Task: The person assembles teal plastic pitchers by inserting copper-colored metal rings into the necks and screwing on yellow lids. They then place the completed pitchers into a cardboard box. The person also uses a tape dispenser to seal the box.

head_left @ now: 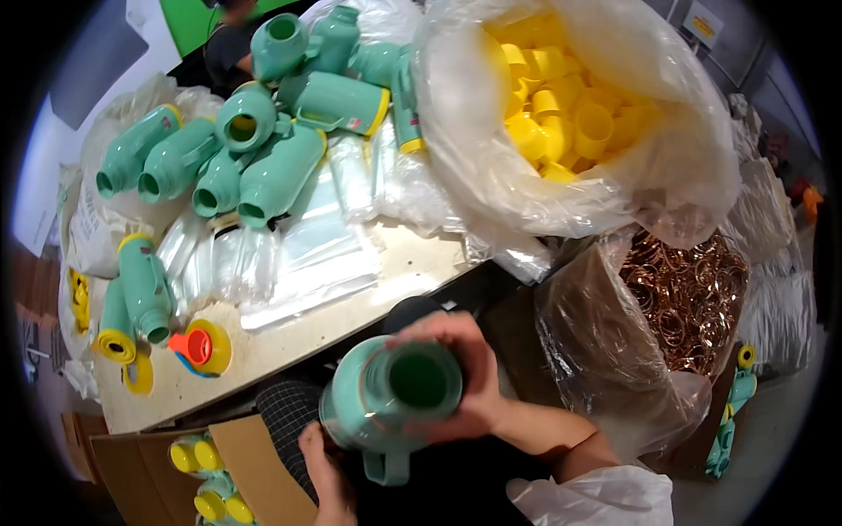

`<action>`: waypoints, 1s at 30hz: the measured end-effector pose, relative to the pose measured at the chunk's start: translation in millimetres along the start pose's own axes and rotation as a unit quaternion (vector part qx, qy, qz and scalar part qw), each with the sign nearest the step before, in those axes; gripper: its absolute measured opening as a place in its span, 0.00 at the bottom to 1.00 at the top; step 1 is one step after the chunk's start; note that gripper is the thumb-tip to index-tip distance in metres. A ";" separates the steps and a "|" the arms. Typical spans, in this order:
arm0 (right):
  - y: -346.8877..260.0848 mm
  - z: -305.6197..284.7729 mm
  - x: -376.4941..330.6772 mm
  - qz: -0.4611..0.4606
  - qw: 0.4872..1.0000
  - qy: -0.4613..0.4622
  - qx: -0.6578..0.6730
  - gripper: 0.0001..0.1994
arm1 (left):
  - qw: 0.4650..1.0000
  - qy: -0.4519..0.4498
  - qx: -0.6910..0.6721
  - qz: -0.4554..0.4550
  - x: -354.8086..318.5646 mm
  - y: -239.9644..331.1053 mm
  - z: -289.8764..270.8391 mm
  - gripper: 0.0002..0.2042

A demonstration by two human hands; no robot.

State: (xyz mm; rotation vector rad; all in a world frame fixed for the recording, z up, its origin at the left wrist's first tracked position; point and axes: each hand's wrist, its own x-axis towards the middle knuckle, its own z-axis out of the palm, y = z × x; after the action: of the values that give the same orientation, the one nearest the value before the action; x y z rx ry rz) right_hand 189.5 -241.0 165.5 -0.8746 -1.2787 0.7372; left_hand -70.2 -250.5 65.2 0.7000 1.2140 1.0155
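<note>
In front of my body I hold a mint-green thermos flask body point(355, 399), tilted so that its round open mouth faces up and to the right. My right hand point(474, 377) is wrapped round its neck and shoulder. A thin copper-coloured line shows at the neck. My left hand point(326, 469) is closed against the lower end of the flask, with its fingers partly hidden. The flask's handle points down toward me. On the table point(412, 254) beyond lie several similar green flask bodies point(285, 171) with yellow bases, some stacked on others.
Clear plastic sleeves point(316, 272) lie on the table near an orange-red ring-shaped piece point(195, 347). A big bag point(456, 149) holds yellow cups. To the right, another bag point(583, 324) holds copper-coloured rings. At lower left, a cardboard box point(263, 456) contains yellow-capped flasks. A person point(226, 53) is at the back.
</note>
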 end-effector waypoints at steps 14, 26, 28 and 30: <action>90.0 -339.7 108.7 0.057 0.656 0.078 -0.749 0.12 | 0.962 -0.156 -0.052 -0.219 5.3 -23.2 0.6 0.42; 63.2 -158.2 42.2 0.012 0.950 0.157 -0.269 0.33 | 0.971 0.060 -0.216 -0.078 40.1 43.2 4.8 0.32; 70.3 -89.1 -10.7 0.111 0.994 0.021 0.007 0.40 | 0.950 0.041 -0.296 -0.086 41.7 43.5 -17.6 0.31; 69.0 -22.9 -41.7 0.124 0.985 -0.111 -0.051 0.42 | 0.943 0.037 -0.316 -0.095 42.8 48.7 -17.5 0.31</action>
State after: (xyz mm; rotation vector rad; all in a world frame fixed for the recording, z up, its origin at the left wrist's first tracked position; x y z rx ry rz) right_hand 206.4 -246.1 83.6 -1.0709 -1.4292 0.9932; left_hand -98.1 -193.0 85.8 0.0402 0.9138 1.1885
